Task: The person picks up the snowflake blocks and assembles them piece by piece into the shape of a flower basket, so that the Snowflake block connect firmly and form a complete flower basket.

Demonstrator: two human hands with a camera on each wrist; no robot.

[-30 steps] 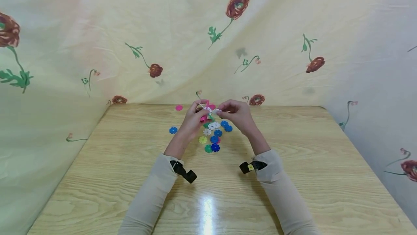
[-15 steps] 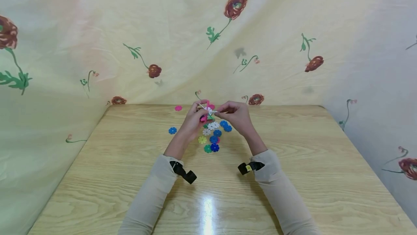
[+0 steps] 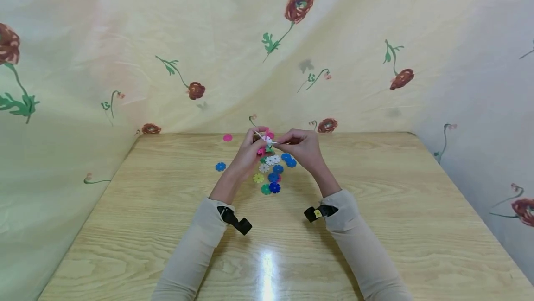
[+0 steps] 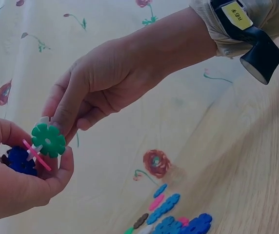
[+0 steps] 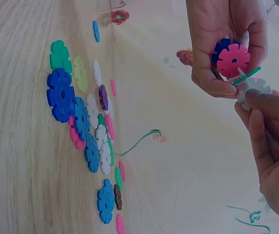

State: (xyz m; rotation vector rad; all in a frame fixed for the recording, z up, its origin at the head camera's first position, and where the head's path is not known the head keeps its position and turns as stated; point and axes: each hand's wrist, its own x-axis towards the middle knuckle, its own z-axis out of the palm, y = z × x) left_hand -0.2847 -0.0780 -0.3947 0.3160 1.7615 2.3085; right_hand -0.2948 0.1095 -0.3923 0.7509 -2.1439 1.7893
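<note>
A cluster of slotted-together discs [image 5: 234,59] is held by the curled fingers and thumb of the left hand [image 3: 244,156]; its thin, notched, flower-shaped pieces, dark blue, pink and green, are set at angles. A white disc [image 5: 262,87] is pinched between the thumb and fingers of the right hand [image 3: 305,149], right beside the green disc [image 4: 48,140]; whether they are joined cannot be told. Both are raised above the table's far part. Below, smooth loose discs [image 3: 273,177] are scattered, some overlapped. A blue disc [image 3: 220,166] is set apart at left on the wood-grained table [image 3: 125,227], backed by creased, flower-printed cloth [image 3: 233,32].
</note>
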